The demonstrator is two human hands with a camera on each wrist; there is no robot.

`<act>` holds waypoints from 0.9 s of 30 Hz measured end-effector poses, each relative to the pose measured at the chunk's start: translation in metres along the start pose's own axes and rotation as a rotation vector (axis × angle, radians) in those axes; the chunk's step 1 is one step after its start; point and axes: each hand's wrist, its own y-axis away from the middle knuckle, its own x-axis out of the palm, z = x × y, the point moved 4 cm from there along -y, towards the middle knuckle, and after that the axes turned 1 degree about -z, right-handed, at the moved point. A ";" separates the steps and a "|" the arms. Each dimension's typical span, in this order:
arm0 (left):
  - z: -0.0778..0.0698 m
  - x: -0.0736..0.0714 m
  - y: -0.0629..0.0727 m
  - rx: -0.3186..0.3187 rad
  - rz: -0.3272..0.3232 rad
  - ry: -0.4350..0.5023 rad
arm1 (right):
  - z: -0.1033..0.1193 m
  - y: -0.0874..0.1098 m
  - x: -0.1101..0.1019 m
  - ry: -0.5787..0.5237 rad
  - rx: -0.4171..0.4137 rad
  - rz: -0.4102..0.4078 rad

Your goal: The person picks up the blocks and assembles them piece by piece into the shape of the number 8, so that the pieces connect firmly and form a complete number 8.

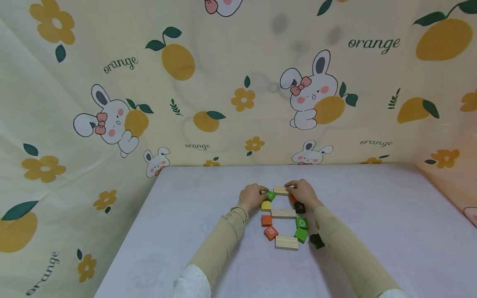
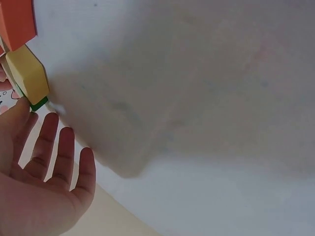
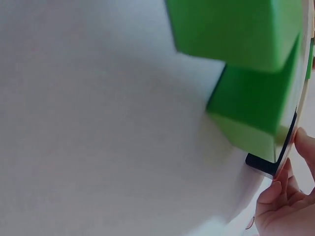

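Note:
Small coloured blocks and pale wooden planks form a ladder-like figure on the table. At its far left corner my left hand (image 1: 251,196) pinches a green block (image 1: 271,195) between thumb and index finger; the other fingers spread loosely in the left wrist view. Beside it lies a yellow block (image 2: 28,73). At the far right corner my right hand (image 1: 303,193) has thumb and index finger at the end of the far wooden plank (image 1: 280,191), pinching it. An orange block (image 1: 292,199), partly hidden, lies under this hand, next to a black block (image 1: 299,207) marked K.
A middle plank (image 1: 283,214) and a near plank (image 1: 286,243) cross the figure. Orange blocks (image 1: 266,220) line its left side, green blocks (image 1: 302,223) its right. A black piece (image 1: 317,241) lies by the right forearm. Behind the white table (image 1: 179,207) hangs a printed cloth (image 1: 223,45).

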 end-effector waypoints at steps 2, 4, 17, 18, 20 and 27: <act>0.000 0.000 0.000 0.002 0.002 -0.005 | 0.000 0.000 0.000 0.000 -0.006 0.007; 0.000 -0.001 0.000 0.002 0.003 -0.006 | 0.000 0.001 0.000 -0.002 -0.004 0.011; 0.001 0.000 0.000 0.015 -0.010 0.004 | -0.004 -0.001 0.002 0.003 -0.016 0.013; 0.001 0.000 0.000 0.014 -0.009 0.008 | -0.003 -0.001 0.002 0.002 -0.015 0.014; 0.001 0.000 0.001 0.016 -0.007 0.013 | -0.004 0.000 0.002 0.004 -0.018 0.014; 0.001 0.000 0.002 0.027 -0.013 0.010 | -0.006 0.000 0.003 -0.014 -0.011 0.020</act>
